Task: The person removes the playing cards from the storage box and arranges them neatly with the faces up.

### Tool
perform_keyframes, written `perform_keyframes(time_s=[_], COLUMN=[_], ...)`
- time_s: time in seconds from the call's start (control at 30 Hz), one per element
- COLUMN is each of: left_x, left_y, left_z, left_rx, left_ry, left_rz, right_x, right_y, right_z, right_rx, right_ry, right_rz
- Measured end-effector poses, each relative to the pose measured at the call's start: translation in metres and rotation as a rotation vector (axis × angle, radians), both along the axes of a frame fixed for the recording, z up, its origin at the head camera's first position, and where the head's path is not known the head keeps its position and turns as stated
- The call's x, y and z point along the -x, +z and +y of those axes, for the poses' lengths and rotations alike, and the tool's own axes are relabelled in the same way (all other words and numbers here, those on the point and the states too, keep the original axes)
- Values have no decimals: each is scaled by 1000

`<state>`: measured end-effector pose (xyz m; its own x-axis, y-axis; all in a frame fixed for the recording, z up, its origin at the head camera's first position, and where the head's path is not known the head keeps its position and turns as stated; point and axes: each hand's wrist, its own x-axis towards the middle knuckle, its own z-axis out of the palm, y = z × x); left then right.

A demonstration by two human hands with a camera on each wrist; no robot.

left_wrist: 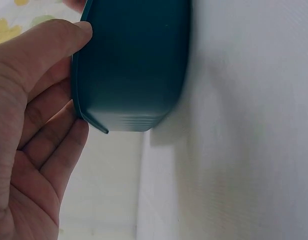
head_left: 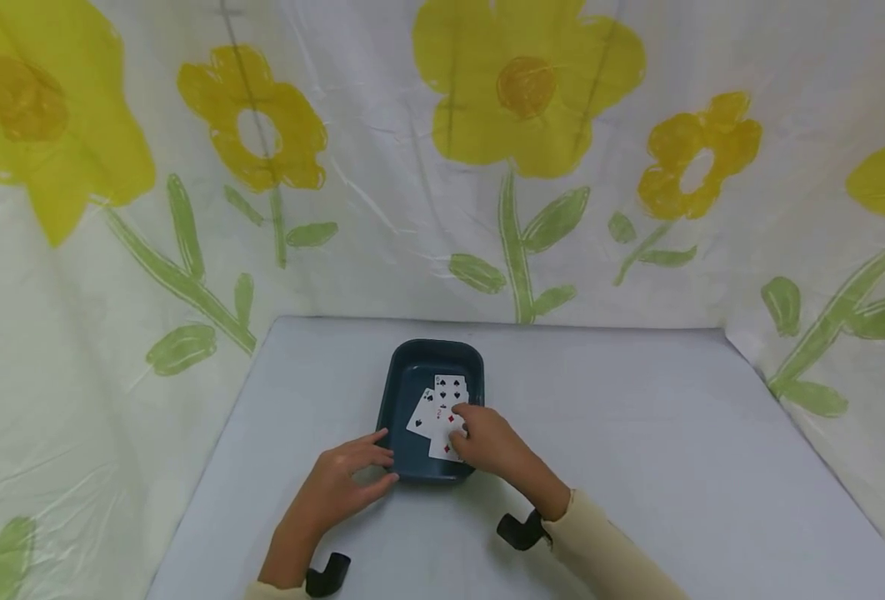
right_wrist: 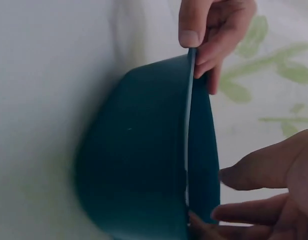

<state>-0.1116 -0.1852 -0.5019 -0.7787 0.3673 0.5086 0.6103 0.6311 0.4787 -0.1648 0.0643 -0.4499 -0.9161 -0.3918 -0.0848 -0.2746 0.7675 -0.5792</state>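
Playing cards (head_left: 437,427) overlapping in teal tray (head_left: 412,460); left hand (head_left: 343,482) pinches tray rim; right hand (head_left: 492,442) over cards, thumb and forefinger parted, card grip cannot be told.

Soft, even, rather muted light fills the head view from somewhere outside the frame. The flowered plastic sheet (head_left: 367,108) shows a faint pale sheen along its creases, and weak, diffuse shadows fall on the white tabletop (head_left: 622,417) around the tray (head_left: 416,462). Large pips on the cards (head_left: 438,450) read, though finer print is soft. Both wrist views are dimmer: the tray's outer walls sink into dark teal, soft-edged shadows smear beside it, and the tabletop blurs, while the left hand (left_wrist: 36,107) looks fairly sharp.
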Motion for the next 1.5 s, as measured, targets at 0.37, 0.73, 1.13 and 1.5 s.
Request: perform_keyframes(time_s=[0.37,0.73,1.13,1.5], left_x=[-1,2,1,-1], left_y=[-3,-4,-5,-1], left_z=[0,-1,0,0], left_rx=[-45,-40,-49,-27], left_ry=[-28,-37,-31,-27], left_rz=[17,68,56,22], right_x=[0,-6,-5,1], right_y=[-5,-11,-19,-26], right_z=[-43,-52,-60,-63], right_rx=[-445,-381,-182,7], right_ry=[90,175,245,185], right_rz=[-61,56,37,-40])
